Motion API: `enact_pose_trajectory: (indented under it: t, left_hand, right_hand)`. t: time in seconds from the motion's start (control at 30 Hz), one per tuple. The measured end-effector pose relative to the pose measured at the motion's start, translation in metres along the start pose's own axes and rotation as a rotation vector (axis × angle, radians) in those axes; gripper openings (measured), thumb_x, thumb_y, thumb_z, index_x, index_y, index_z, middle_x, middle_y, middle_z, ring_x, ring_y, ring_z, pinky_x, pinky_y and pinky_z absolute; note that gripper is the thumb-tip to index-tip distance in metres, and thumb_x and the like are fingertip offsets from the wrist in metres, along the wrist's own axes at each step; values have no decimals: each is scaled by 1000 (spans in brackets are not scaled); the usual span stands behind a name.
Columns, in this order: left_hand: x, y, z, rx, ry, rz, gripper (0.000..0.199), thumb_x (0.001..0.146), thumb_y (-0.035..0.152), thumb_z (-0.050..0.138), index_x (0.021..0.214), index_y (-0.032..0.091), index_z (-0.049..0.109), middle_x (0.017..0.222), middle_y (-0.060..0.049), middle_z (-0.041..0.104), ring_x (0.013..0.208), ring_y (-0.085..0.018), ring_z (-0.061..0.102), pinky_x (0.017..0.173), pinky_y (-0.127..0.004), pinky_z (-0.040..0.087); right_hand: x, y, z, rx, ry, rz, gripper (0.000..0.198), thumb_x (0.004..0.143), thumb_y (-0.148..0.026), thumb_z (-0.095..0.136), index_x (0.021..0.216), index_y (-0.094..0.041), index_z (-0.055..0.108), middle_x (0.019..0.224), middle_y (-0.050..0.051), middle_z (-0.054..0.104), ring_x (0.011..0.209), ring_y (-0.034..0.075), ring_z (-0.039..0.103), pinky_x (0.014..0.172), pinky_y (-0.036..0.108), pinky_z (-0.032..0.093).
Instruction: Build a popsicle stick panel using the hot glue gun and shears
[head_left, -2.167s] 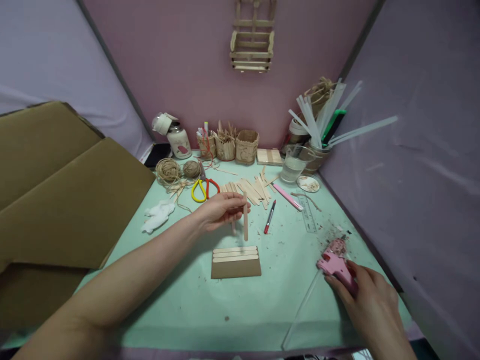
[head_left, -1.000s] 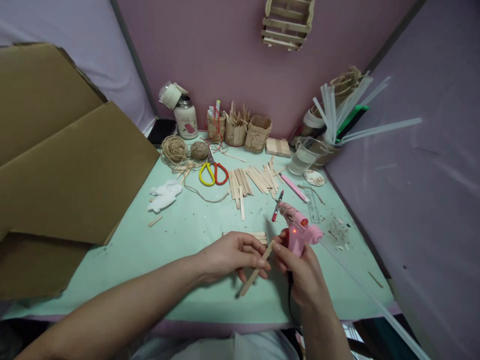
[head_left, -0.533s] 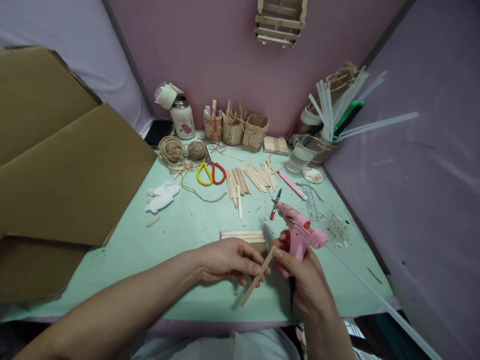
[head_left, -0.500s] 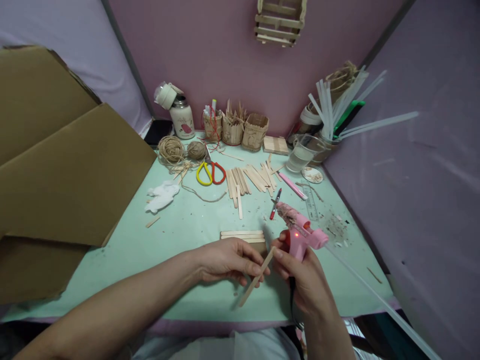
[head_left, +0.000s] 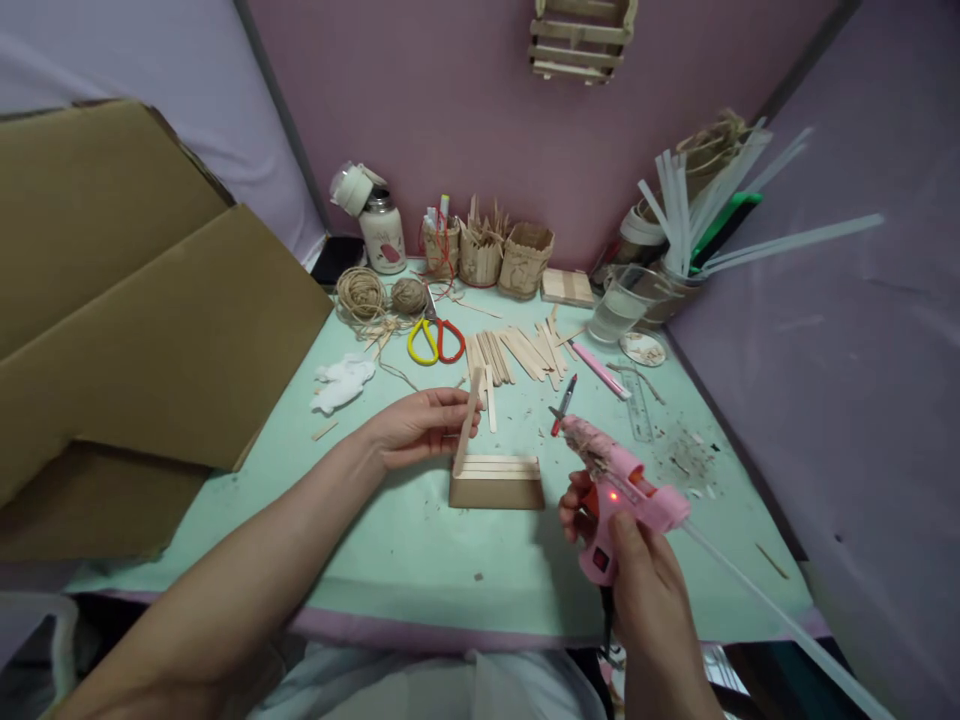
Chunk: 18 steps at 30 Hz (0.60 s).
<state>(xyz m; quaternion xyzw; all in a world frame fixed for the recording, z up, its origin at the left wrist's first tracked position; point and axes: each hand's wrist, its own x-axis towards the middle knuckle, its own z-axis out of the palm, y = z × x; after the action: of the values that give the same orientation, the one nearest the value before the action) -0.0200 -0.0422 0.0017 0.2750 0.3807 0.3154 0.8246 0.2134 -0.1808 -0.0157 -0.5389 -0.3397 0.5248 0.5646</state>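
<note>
My left hand (head_left: 431, 428) pinches a popsicle stick (head_left: 468, 425) near its middle. The stick is held steeply tilted, its lower end at the left edge of a small cardboard piece (head_left: 496, 493). Several popsicle sticks (head_left: 502, 467) lie side by side along the top of that cardboard. To the right, my right hand (head_left: 634, 555) is wrapped round the handle of a pink glue gun (head_left: 619, 480). A small light glows on the gun, and a long clear glue stick (head_left: 780, 610) trails out of its back. Its nozzle points up and left, apart from the cardboard.
Loose popsicle sticks (head_left: 525, 352), scissors (head_left: 436, 342), a red pen (head_left: 565, 404) and a pink cutter (head_left: 600, 370) lie beyond my hands. Twine (head_left: 361, 293) and a white glove (head_left: 343, 383) are left. A water cup (head_left: 616, 305) stands right. Large cardboard (head_left: 150, 330) covers the left side.
My left hand has moved left and away from me with the popsicle stick, out from beside the right hand. The cardboard piece is now uncovered. My right hand with the glue gun sits slightly lower and right.
</note>
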Motion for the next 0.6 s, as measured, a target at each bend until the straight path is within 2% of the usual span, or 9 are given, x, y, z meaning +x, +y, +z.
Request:
enact_pose_trajectory:
  t: [0.1,0.23,0.33,0.47,0.6]
  left_hand:
    - [5,-7,1,-4,-29,-43,24,64,14,84,81,11,68,79,-4,69,68,-11,65,64,-22,51]
    - [7,-12,0,4,-49,-65,34,55,19,91,78,11,68,75,-4,68,66,-11,66,64,-22,52]
    - [8,-16,-1,22,-76,-83,34,54,21,91,78,10,69,71,-4,68,64,-11,65,65,-22,52]
    - [7,-19,0,54,-115,-93,32,55,21,91,77,10,70,70,-4,69,63,-11,65,66,-22,52]
    - [6,-19,1,65,-123,-84,36,52,25,92,77,10,71,71,-4,69,62,-11,65,65,-21,52]
  right_hand:
    - [-10,6,1,-123,-33,2,43,86,-58,56,107,-23,69,95,7,68,72,18,57,54,26,44]
    - [-16,6,8,-274,-61,-18,50,83,-65,53,100,-23,72,89,7,68,65,17,53,47,25,40]
    - [-17,7,14,-292,-85,-7,57,81,-71,50,98,-22,73,80,6,66,59,16,49,46,25,41]
    - [-20,12,19,-288,-63,75,66,78,-79,44,87,-20,73,58,2,54,53,15,43,46,26,41]
    - [-21,12,22,-304,-54,40,66,76,-80,46,83,-21,73,58,2,53,51,14,41,45,26,39]
